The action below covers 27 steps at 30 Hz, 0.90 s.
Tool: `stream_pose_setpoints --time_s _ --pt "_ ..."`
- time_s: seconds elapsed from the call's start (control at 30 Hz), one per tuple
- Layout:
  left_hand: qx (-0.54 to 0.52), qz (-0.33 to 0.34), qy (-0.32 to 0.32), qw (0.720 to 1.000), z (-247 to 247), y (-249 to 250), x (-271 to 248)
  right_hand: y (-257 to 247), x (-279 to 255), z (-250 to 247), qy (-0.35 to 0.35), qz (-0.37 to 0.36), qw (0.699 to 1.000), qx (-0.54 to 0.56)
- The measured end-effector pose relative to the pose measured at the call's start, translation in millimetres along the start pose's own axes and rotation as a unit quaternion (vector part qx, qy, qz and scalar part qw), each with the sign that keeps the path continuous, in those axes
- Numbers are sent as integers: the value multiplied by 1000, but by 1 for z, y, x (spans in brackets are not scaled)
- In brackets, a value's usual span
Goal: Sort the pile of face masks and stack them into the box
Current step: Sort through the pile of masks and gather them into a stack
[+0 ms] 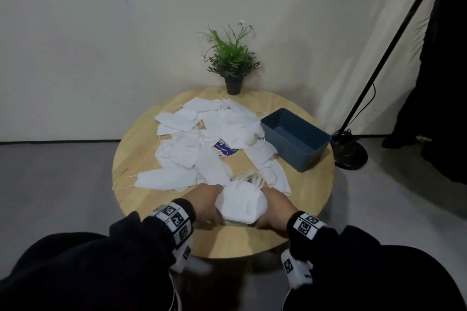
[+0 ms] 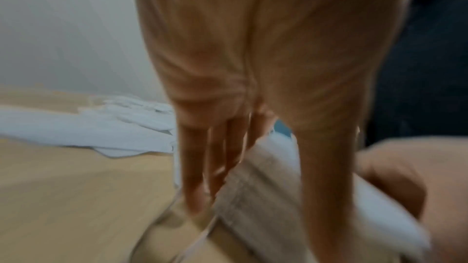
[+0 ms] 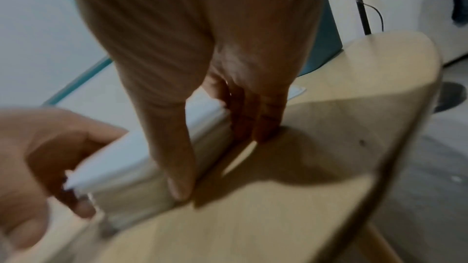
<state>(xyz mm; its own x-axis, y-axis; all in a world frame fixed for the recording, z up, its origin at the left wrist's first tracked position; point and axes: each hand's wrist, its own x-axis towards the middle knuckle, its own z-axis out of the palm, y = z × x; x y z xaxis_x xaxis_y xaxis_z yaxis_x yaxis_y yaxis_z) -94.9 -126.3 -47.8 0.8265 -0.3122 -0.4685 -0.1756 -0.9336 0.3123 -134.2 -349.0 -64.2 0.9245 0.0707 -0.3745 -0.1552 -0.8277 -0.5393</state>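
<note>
A neat stack of white face masks sits on the round wooden table near its front edge. My left hand grips the stack's left end and my right hand grips its right end. In the left wrist view the left fingers run down one side of the stack and the thumb down the other. In the right wrist view the right hand holds the stack between thumb and fingers. A loose pile of masks lies behind. The blue box stands open at the right, with no masks visible in it.
A potted plant stands at the table's back edge. A black floor lamp base and its slanted pole are right of the table. A round purple sticker shows among the masks. Bare wood lies in front of the stack.
</note>
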Motion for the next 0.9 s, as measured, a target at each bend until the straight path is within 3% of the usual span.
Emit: stream_pose_setpoints --time_s 0.1,0.23,0.33,0.4,0.5,0.6,0.67,0.77,0.83,0.9 --pt "-65 -2 -69 996 -7 -3 5 -4 3 1 -25 -3 1000 -13" --pt "26 -52 -16 998 12 10 10 -7 6 5 -12 -31 996 -88" --pt "37 -67 16 997 21 18 11 -3 15 15 14 3 999 -45" --pt "9 -55 36 998 20 20 13 3 18 17 30 21 999 10" --pt "-36 -25 68 997 18 21 11 9 15 11 -11 38 991 130" --pt "-46 22 153 987 19 15 9 13 19 4 -42 24 964 262" --pt "-34 58 176 982 26 8 8 13 20 3 -4 -12 967 256" --pt "-131 98 125 979 44 3 2 16 17 13 57 -21 979 196" --pt "-207 110 148 961 48 -1 6 15 18 18 70 -23 982 175" --pt "-217 122 196 948 47 1 10 13 21 19 97 -36 976 191"
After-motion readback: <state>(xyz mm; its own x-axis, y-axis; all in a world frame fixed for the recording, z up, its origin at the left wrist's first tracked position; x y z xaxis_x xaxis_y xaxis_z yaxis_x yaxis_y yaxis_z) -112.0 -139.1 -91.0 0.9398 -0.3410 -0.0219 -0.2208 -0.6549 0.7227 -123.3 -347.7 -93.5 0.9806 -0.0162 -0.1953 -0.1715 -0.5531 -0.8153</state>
